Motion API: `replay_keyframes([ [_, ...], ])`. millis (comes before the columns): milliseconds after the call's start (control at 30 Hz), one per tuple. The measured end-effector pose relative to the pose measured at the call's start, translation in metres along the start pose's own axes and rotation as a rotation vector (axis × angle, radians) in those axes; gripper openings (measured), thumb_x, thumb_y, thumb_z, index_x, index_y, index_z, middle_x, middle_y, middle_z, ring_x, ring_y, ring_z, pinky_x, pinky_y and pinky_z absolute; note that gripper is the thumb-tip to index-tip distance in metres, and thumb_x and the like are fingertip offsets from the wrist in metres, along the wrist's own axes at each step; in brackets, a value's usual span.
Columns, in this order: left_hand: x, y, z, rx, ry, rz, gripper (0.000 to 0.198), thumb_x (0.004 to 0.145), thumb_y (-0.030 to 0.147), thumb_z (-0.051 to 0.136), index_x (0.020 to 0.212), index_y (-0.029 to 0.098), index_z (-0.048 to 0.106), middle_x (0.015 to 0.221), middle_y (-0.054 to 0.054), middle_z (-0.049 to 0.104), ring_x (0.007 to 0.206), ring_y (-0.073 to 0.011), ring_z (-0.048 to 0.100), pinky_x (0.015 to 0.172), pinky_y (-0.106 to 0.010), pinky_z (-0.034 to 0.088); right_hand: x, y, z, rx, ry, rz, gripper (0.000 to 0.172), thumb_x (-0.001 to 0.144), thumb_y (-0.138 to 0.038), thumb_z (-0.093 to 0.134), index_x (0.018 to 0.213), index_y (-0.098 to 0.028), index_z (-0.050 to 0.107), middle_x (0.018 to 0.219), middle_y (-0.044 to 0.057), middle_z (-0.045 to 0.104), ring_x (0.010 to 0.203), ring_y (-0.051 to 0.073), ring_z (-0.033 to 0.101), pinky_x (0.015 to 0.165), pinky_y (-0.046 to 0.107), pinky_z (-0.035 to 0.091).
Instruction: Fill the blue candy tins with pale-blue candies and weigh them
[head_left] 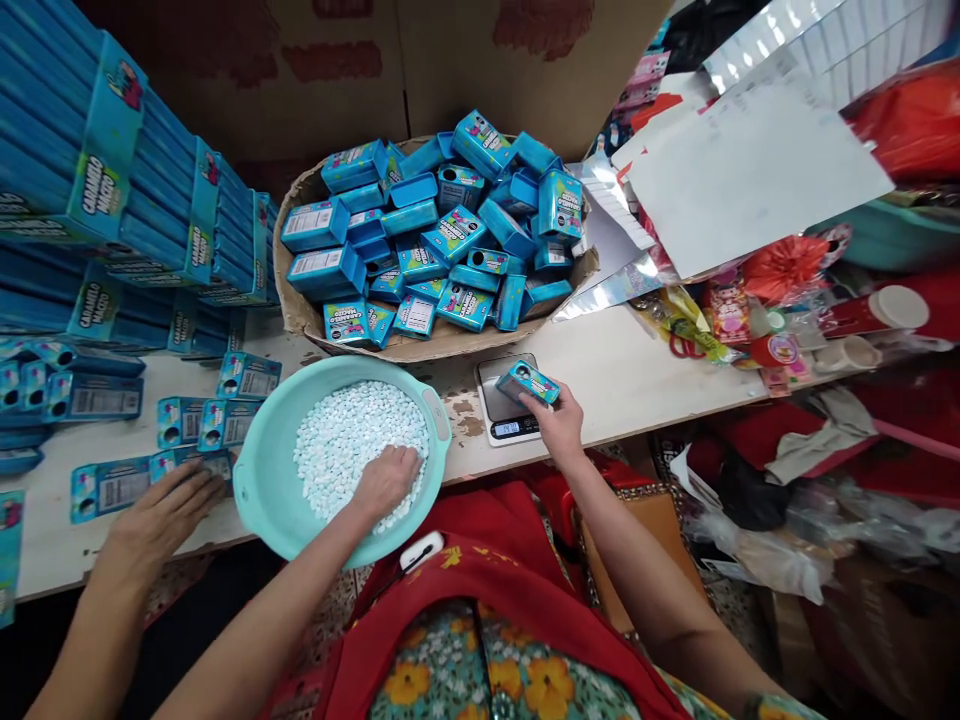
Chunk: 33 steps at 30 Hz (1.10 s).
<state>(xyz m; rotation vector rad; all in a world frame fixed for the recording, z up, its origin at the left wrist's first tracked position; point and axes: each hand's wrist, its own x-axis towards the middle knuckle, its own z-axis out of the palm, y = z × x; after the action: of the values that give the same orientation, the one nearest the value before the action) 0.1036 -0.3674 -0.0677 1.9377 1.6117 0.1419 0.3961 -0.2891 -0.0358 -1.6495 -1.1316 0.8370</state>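
Note:
My left hand (386, 482) is down in a mint-green plastic bowl (262, 440), its fingers curled into a heap of small pale candies (337, 430). The fingertips are partly hidden among them. In my right hand (559, 422) is a small blue candy box (529, 380), gripped at its near right edge, with a round dark opening at one end. The box is over a small digital kitchen scale (497, 400) with lit digits; whether it touches the plate I cannot tell.
A cardboard tray (420, 348) piled with blue boxes stands behind the bowl. A co-worker's hand (176, 505) rests by several boxes (112, 488) on the left. Stacked blue packs (97, 180) rise at far left. Papers (757, 170) and wrapped sweets (727, 305) lie right.

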Motion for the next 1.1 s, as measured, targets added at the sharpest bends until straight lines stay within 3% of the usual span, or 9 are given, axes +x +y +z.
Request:
replay_keyframes([
  [100, 0.007, -0.007, -0.012, -0.385, 0.12, -0.249, 0.031, 0.088, 0.045, 0.043, 0.07, 0.02, 0.049, 0.065, -0.002, 0.052, 0.065, -0.016, 0.052, 0.062, -0.026, 0.043, -0.012, -0.031, -0.007, -0.063, -0.061, -0.095, 0.038, 0.07, -0.042, 0.074, 0.1, -0.02, 0.064, 0.09, 0.003, 0.066, 0.084, 0.02, 0.06, 0.08, 0.033, 0.048],
  [233, 0.013, -0.007, -0.045, -1.321, 0.269, -0.518, 0.034, 0.088, 0.049, 0.042, 0.073, 0.019, 0.045, 0.062, 0.001, 0.05, 0.044, -0.0081, 0.041, 0.04, -0.02, 0.03, -0.04, -0.078, -0.001, -0.141, -0.255, -0.26, 0.033, 0.074, -0.039, 0.073, 0.102, -0.025, 0.064, 0.095, 0.003, 0.065, 0.088, 0.021, 0.061, 0.08, 0.033, 0.048],
  [300, 0.013, 0.003, -0.066, -1.687, 0.296, -0.537, 0.033, 0.086, 0.046, 0.048, 0.07, 0.018, 0.043, 0.057, 0.003, 0.046, 0.038, -0.0055, 0.036, 0.035, -0.018, 0.025, -0.054, -0.093, 0.012, -0.158, -0.367, -0.341, 0.032, 0.077, -0.036, 0.071, 0.106, -0.025, 0.063, 0.099, 0.004, 0.064, 0.09, 0.022, 0.061, 0.081, 0.034, 0.049],
  [400, 0.008, 0.029, -0.101, -1.958, 0.399, -0.397, 0.037, 0.084, 0.044, 0.056, 0.063, 0.018, 0.04, 0.049, 0.006, 0.037, 0.033, -0.0045, 0.03, 0.032, -0.017, 0.02, -0.072, -0.102, 0.038, -0.214, -0.499, -0.467, 0.03, 0.08, -0.032, 0.068, 0.108, -0.023, 0.061, 0.1, 0.006, 0.065, 0.093, 0.024, 0.06, 0.083, 0.037, 0.048],
  [533, 0.003, 0.065, -0.131, -1.92, 0.681, -0.161, 0.043, 0.081, 0.041, 0.062, 0.055, 0.016, 0.041, 0.049, 0.005, 0.037, 0.038, -0.0056, 0.037, 0.036, -0.019, 0.028, -0.086, -0.105, 0.069, -0.279, -0.587, -0.566, 0.031, 0.081, -0.033, 0.067, 0.108, -0.021, 0.06, 0.099, 0.008, 0.066, 0.092, 0.025, 0.059, 0.081, 0.038, 0.048],
  [700, 0.007, 0.076, -0.132, -1.77, 0.891, -0.141, 0.041, 0.078, 0.038, 0.067, 0.053, 0.016, 0.043, 0.052, 0.003, 0.04, 0.05, -0.0092, 0.048, 0.051, -0.023, 0.043, -0.088, -0.109, 0.088, -0.319, -0.601, -0.565, 0.029, 0.081, -0.03, 0.067, 0.107, -0.02, 0.061, 0.096, 0.008, 0.066, 0.09, 0.025, 0.059, 0.078, 0.037, 0.048],
  [800, 0.01, 0.074, -0.133, -1.758, 0.903, -0.173, 0.043, 0.078, 0.039, 0.068, 0.053, 0.016, 0.042, 0.051, 0.004, 0.038, 0.044, -0.0063, 0.04, 0.043, -0.021, 0.034, -0.086, -0.108, 0.093, -0.331, -0.6, -0.547, 0.028, 0.081, -0.03, 0.067, 0.106, -0.02, 0.062, 0.095, 0.008, 0.066, 0.089, 0.025, 0.059, 0.078, 0.037, 0.048],
  [1000, 0.012, 0.059, -0.138, -1.807, 0.765, -0.254, 0.052, 0.079, 0.052, 0.062, 0.055, 0.018, 0.031, 0.048, 0.006, 0.031, 0.036, -0.0041, 0.029, 0.036, -0.019, 0.024, -0.078, -0.105, 0.08, -0.157, -0.621, -0.47, 0.033, 0.077, -0.03, 0.071, 0.107, -0.021, 0.063, 0.099, 0.007, 0.066, 0.093, 0.023, 0.061, 0.082, 0.036, 0.049],
  [1100, 0.011, 0.031, -0.12, -1.422, 0.74, -0.345, 0.045, 0.081, 0.051, 0.057, 0.056, 0.018, 0.04, 0.052, 0.002, 0.042, 0.045, -0.0087, 0.042, 0.043, -0.021, 0.034, -0.069, -0.104, 0.066, -0.056, -0.576, -0.38, 0.036, 0.075, -0.031, 0.074, 0.108, -0.024, 0.063, 0.102, 0.005, 0.066, 0.096, 0.022, 0.061, 0.085, 0.035, 0.049],
])
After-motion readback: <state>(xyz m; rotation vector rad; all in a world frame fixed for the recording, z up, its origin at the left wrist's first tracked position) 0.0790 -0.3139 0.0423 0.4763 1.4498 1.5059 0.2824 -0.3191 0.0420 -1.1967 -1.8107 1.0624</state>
